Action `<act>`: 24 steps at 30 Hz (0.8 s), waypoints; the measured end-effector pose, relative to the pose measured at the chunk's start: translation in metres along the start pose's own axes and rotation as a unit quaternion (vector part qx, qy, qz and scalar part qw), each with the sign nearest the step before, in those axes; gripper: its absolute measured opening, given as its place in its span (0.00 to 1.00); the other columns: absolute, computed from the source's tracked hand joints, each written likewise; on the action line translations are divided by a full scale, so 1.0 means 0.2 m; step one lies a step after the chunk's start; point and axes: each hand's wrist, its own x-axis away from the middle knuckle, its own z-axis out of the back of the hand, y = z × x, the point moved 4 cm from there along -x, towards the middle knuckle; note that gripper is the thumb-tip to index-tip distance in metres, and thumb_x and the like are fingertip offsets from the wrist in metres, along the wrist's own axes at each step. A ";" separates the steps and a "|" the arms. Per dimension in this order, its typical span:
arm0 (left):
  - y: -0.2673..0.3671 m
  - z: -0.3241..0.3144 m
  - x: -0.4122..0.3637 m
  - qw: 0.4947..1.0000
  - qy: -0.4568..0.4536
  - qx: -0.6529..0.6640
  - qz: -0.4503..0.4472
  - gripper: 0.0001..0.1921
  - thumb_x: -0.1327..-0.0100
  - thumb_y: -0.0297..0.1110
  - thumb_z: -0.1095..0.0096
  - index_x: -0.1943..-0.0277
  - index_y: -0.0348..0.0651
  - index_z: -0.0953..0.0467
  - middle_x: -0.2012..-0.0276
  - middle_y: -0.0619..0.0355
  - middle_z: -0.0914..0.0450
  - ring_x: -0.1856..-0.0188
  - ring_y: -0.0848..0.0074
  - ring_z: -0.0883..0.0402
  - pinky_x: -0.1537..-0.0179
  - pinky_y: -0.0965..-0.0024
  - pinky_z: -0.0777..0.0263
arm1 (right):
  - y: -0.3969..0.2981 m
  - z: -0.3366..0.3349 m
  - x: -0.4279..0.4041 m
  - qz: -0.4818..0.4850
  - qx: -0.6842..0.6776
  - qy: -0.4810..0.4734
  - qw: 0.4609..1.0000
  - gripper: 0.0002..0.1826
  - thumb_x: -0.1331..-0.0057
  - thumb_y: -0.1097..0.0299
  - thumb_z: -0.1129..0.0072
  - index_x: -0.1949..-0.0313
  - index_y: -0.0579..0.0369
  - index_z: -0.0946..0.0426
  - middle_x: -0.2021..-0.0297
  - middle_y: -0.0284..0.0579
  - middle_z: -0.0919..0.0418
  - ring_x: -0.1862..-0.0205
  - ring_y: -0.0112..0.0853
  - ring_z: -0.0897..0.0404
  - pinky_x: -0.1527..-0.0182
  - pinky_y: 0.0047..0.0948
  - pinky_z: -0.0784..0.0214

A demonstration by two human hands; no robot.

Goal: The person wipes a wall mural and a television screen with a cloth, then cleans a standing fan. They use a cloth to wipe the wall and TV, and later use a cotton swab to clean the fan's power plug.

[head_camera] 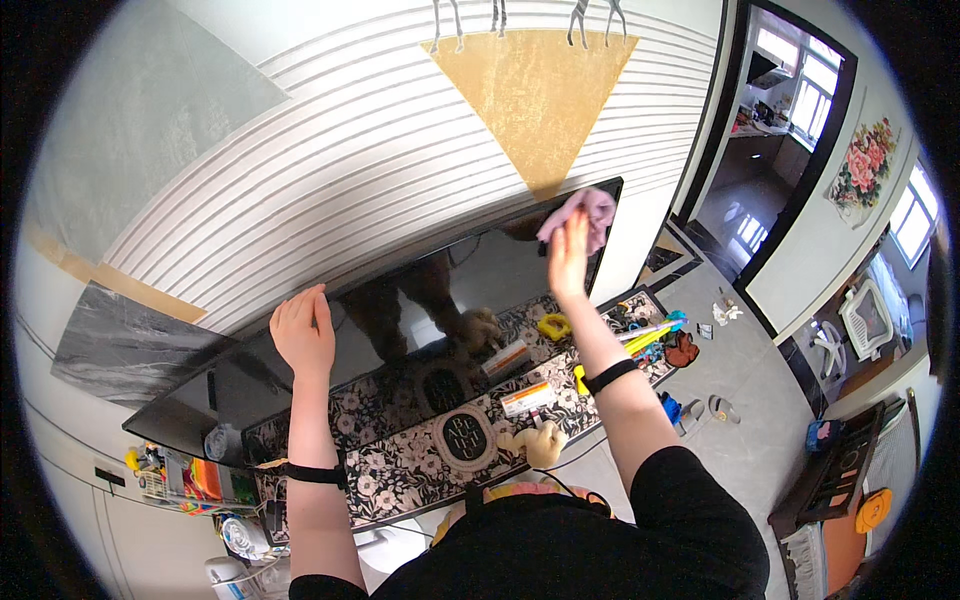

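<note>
A large black flat-screen television (495, 266) stands against the wall on a long low stand. My right hand (568, 259) presses a crumpled pink-purple cloth (594, 214) onto the screen at its upper right corner. My left hand (304, 330) is at the television's upper edge, left of the middle, its fingers close together. Whether these fingers grip the edge is hidden. The glossy screen mirrors the things before it. Beneath the screen, a black-and-white floral runner (390, 487) covers the stand.
On the runner lie a white-and-orange box (527, 399), a cream figurine (541, 444) and a yellow object (581, 381). Yellow sticks (651, 339) lie at its right end. A rack of colourful items (199, 480) stands left. Slippers (721, 409) are on the tiled floor, near a doorway (772, 142).
</note>
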 end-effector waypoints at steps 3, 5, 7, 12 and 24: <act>0.01 0.00 0.00 1.000 0.001 -0.023 -0.002 0.10 0.29 0.36 0.45 0.56 0.45 0.16 0.57 0.61 0.14 0.53 0.68 0.18 0.43 0.61 0.33 | 0.14 0.11 -0.15 0.006 -0.048 0.048 0.998 0.31 0.21 0.57 0.63 0.26 0.62 0.49 0.24 0.60 0.58 0.21 0.48 0.60 0.23 0.40 0.68; 0.01 0.00 0.00 1.000 -0.001 -0.014 -0.005 0.10 0.30 0.36 0.45 0.56 0.46 0.16 0.56 0.60 0.14 0.52 0.69 0.18 0.42 0.61 0.33 | 0.20 0.13 -0.17 0.018 -0.071 0.050 0.996 0.31 0.21 0.56 0.64 0.26 0.61 0.49 0.23 0.58 0.60 0.21 0.47 0.62 0.23 0.39 0.69; 0.01 0.00 0.00 1.000 -0.003 -0.010 -0.004 0.10 0.30 0.36 0.45 0.55 0.46 0.16 0.56 0.60 0.14 0.52 0.69 0.18 0.42 0.62 0.33 | 0.25 0.11 -0.14 0.013 -0.077 0.063 0.995 0.31 0.21 0.56 0.64 0.26 0.61 0.49 0.23 0.58 0.60 0.21 0.47 0.62 0.23 0.38 0.69; 0.00 0.00 0.00 1.000 -0.019 0.005 0.009 0.11 0.30 0.36 0.45 0.54 0.46 0.16 0.55 0.60 0.14 0.51 0.69 0.18 0.43 0.63 0.34 | 0.31 -0.02 0.09 -0.089 -0.119 0.117 0.982 0.32 0.21 0.57 0.62 0.26 0.63 0.52 0.23 0.57 0.63 0.21 0.46 0.63 0.23 0.38 0.70; 0.02 0.03 0.00 0.999 -0.045 -0.012 0.003 0.13 0.29 0.36 0.48 0.50 0.45 0.18 0.52 0.58 0.15 0.48 0.67 0.19 0.42 0.63 0.35 | -0.85 -0.59 1.08 0.272 -0.036 -0.163 0.948 0.16 0.35 0.57 0.40 0.55 0.54 0.24 0.58 0.47 0.24 0.51 0.48 0.26 0.45 0.48 0.41</act>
